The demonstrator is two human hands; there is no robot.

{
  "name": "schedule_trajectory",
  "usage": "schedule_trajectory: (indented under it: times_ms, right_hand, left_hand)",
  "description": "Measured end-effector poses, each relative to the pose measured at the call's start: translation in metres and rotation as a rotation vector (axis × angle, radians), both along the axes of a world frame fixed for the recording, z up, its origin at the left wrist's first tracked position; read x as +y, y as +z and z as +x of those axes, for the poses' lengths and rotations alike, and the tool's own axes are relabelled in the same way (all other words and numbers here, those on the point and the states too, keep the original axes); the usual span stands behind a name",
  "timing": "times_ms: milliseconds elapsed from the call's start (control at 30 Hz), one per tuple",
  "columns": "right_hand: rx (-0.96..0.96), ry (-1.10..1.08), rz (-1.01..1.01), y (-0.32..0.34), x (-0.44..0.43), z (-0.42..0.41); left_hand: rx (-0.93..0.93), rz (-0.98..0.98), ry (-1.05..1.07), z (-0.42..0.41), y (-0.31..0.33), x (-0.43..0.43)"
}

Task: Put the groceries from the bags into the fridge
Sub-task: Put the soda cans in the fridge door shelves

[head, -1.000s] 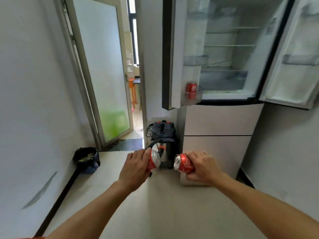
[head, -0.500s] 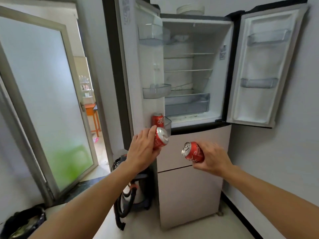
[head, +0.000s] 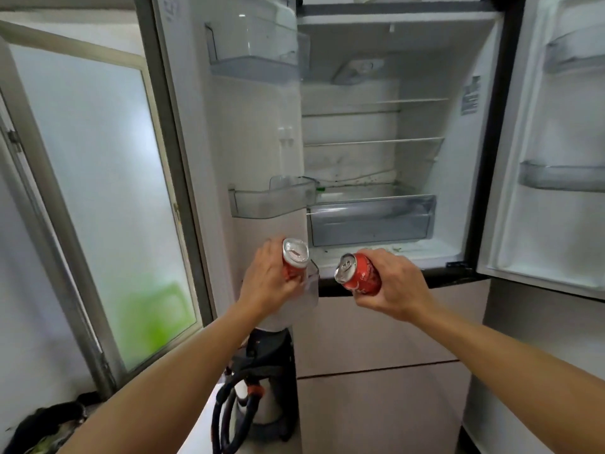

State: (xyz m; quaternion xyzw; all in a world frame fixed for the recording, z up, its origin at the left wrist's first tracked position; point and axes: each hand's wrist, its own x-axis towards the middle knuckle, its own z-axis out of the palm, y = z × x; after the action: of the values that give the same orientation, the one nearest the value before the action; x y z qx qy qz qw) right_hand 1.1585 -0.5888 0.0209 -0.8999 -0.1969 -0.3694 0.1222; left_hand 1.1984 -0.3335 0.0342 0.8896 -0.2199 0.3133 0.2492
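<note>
Hands each grip a can: the left hand (head: 265, 285) wraps a red aluminium drink can (head: 295, 261), held upright at the rim of the clear plastic lowest bin (head: 311, 291) on the open left fridge door (head: 255, 142). The right hand (head: 391, 288) wraps a second red can (head: 360, 275), tilted with its silver top leftward, before the white fridge's (head: 422, 126) lower front edge. A dark vacuum cleaner (head: 262, 371) stands beneath the door.

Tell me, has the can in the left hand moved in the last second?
Yes. The can in the left hand rose from beside the vacuum cleaner up to the lowest door bin.
</note>
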Motion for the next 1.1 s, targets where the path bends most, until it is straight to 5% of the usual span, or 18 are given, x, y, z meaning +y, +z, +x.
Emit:
schedule_trajectory:
  times_ms: [300, 567, 933, 1100]
  right_hand:
    - [-0.228, 0.248, 0.175, 0.106, 0.001, 0.081]
    - [-0.036, 0.419, 0.332, 0.216, 0.081, 0.109]
    - [0.665, 0.604, 0.496, 0.21, 0.154, 0.129]
    - [0.75, 0.61, 0.584, 0.199, 0.163, 0.133]
  left_hand:
    - [0.276, -0.025, 0.295, 0.03, -0.007, -0.004]
    - [0.457, 0.02, 0.365, 0.035, -0.011, -0.006]
    - [0.143, 0.417, 0.344, 0.009, -0.021, 0.008]
    - [-0.007, 0.469, 0.282, 0.0, -0.023, 0.018]
